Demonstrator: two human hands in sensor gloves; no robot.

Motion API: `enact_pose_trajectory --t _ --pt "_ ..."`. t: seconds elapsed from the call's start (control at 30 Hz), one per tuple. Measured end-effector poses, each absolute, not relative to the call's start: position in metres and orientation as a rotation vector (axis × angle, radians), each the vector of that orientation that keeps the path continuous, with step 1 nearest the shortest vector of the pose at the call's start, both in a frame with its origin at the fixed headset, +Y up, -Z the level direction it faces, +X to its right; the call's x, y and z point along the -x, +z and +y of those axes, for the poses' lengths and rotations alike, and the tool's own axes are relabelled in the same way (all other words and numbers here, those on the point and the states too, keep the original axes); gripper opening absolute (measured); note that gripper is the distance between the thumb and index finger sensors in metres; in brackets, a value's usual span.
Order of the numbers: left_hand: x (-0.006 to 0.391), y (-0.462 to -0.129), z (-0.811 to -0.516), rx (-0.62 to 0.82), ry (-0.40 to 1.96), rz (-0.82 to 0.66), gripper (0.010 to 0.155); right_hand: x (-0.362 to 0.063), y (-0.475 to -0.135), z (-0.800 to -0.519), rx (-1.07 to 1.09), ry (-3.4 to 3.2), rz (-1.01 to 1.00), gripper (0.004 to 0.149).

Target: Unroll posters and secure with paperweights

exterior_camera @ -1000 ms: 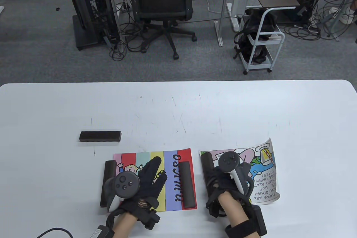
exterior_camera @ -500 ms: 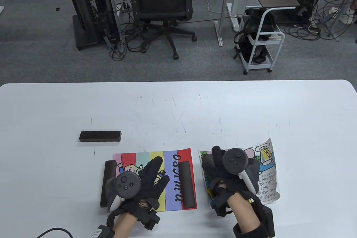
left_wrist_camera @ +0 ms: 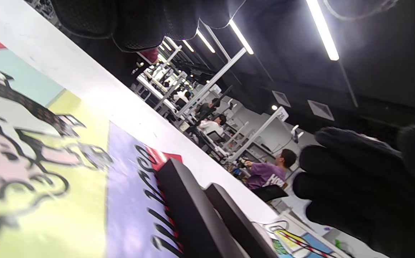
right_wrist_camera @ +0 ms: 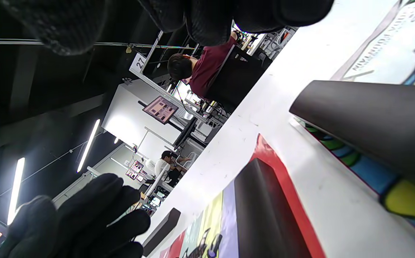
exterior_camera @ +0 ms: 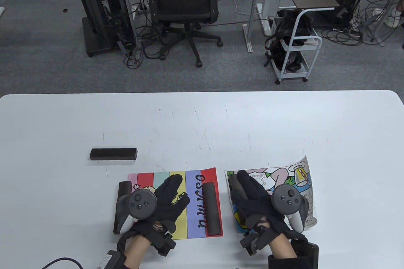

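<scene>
My right hand (exterior_camera: 257,201), fingers spread, holding nothing, should press the cartoon poster (exterior_camera: 284,184) flat until the spare paperweight (exterior_camera: 113,154) arrives.

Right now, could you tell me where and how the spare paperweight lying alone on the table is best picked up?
Pinch the spare paperweight across its narrow width near the middle, coming straight down from above. It is a long, low bar lying flat on the table with open space along both long sides, so a mid-length grip should lift it level.
</scene>
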State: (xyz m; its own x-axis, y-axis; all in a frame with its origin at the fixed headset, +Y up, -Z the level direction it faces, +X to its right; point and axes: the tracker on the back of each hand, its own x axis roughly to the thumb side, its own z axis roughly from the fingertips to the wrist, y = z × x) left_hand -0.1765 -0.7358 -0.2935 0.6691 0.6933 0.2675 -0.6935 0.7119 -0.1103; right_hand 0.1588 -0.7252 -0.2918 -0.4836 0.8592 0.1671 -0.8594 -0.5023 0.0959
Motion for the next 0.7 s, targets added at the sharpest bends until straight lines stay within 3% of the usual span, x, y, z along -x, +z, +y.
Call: enact_pose_trajectory --t 0.4,0.53,0.7 --pt "0.248 -0.373 -0.676 -0.058 0.272 -0.054 0.074 -0.154 -0.292 -0.732 -0.224 2.170 0.019 0.073" --pt "0.267 -0.402 -0.679 0.004 0.135 0.011 0.073 -0.155 -0.293 -0.734 -0.209 2.175 0.028 0.073" --pt "0.283 -0.439 -0.707 0.152 0.006 0.076 0.071 -0.157 -0.292 -0.734 -0.191 2.185 0.038 0.073"
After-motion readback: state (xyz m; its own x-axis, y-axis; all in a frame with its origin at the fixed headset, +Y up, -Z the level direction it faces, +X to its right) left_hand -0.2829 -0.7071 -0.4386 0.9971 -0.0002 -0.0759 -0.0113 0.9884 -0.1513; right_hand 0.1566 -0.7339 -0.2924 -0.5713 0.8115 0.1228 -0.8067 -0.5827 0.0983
